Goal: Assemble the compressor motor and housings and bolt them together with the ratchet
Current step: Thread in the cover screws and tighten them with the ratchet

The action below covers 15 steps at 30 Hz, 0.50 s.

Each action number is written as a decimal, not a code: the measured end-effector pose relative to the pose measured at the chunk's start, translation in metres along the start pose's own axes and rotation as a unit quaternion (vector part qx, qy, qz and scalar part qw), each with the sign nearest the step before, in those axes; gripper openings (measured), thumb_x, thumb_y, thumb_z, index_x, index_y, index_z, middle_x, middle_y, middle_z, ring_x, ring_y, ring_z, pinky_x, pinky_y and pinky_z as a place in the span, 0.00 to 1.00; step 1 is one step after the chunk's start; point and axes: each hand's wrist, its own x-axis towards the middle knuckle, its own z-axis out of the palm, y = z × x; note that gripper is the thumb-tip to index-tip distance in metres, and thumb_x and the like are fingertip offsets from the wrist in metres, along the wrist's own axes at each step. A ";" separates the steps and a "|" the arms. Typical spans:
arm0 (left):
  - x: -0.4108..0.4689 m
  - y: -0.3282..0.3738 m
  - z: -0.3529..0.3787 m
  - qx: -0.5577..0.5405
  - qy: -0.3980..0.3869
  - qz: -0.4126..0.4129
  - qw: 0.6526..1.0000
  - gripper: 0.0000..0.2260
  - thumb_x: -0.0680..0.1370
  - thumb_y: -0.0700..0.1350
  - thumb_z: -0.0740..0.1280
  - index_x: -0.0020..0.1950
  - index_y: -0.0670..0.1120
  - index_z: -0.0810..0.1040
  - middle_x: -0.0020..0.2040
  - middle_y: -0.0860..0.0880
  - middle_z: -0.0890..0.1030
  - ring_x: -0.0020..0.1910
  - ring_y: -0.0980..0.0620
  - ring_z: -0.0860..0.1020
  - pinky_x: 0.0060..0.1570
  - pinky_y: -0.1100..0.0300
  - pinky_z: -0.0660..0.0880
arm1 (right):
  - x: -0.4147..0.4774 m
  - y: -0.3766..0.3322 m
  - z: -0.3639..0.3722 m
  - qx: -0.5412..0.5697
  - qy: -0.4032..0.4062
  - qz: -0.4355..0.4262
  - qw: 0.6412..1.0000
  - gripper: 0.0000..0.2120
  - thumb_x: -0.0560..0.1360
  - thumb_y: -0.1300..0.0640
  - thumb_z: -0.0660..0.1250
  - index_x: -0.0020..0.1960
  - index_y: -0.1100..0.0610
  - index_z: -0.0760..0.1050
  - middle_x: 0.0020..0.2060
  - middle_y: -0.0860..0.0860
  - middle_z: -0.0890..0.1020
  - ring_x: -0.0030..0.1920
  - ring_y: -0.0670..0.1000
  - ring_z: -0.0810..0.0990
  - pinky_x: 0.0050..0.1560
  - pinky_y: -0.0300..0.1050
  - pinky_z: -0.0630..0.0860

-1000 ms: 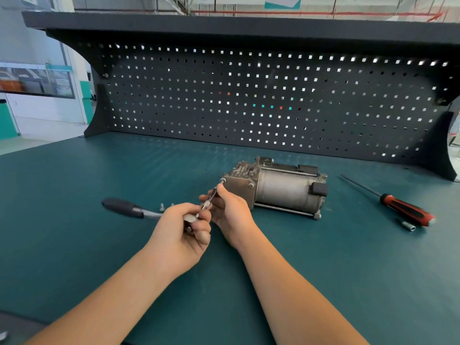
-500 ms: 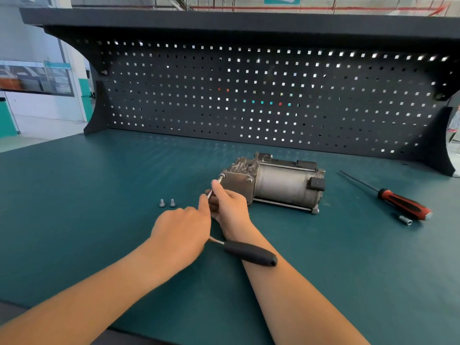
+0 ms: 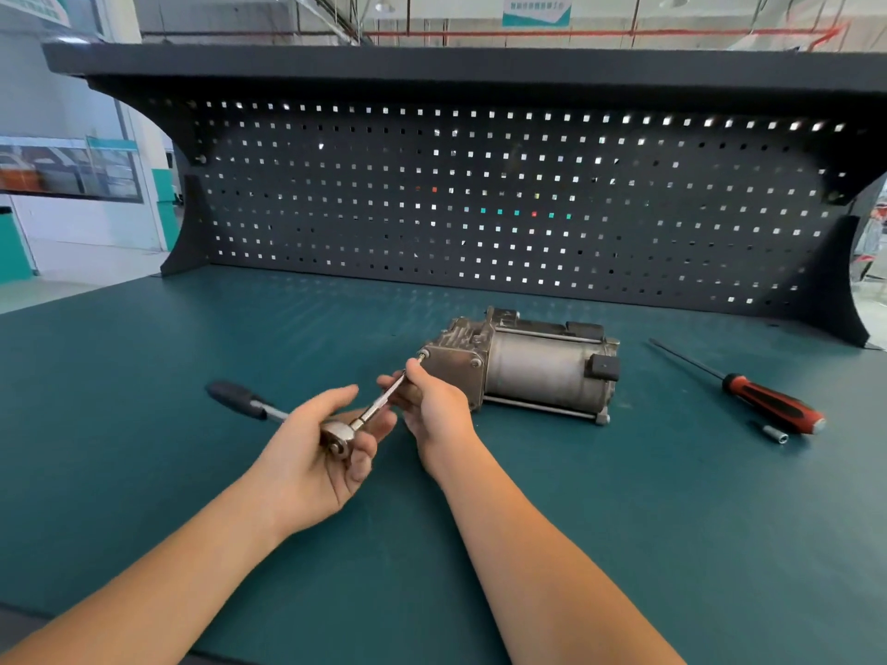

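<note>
Grey metal compressor is lying on the bench — left hand is loosely cupping the ratchet head just in front of it, right hand is pinching the extension against its corner bolt.

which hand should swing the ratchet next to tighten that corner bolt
Left. The left hand already cups the ratchet head, its handle pointing left. The right hand pinches the extension at the compressor corner bolt, steadying it.

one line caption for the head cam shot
Left hand steadies ratchet while right hand guides its extension onto compressor bolt.
</note>
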 end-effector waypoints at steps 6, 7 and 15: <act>0.004 -0.010 0.006 0.490 0.029 0.151 0.858 0.24 0.74 0.34 0.59 0.64 0.56 0.72 0.26 0.48 0.76 0.20 0.53 0.72 0.22 0.66 0.67 | -0.001 0.002 -0.006 0.013 -0.001 -0.007 1.000 0.13 0.80 0.56 0.59 0.39 0.60 0.74 0.31 0.52 0.82 0.32 0.45 0.81 0.39 0.33 0.74; 0.004 -0.011 0.006 0.538 0.044 0.165 0.826 0.25 0.73 0.35 0.59 0.65 0.59 0.71 0.25 0.49 0.76 0.20 0.53 0.72 0.24 0.65 0.68 | -0.002 0.001 -0.007 0.012 0.003 -0.005 1.000 0.13 0.80 0.56 0.59 0.40 0.60 0.74 0.32 0.54 0.82 0.32 0.46 0.81 0.35 0.32 0.75; 0.006 -0.010 0.022 0.937 0.136 0.268 0.176 0.31 0.76 0.43 0.60 0.76 0.44 0.49 0.50 0.49 0.80 0.48 0.47 0.80 0.27 0.59 0.61 | -0.003 0.005 -0.009 0.026 0.000 -0.049 0.998 0.13 0.76 0.59 0.66 0.34 0.62 0.75 0.28 0.53 0.80 0.33 0.50 0.79 0.39 0.38 0.77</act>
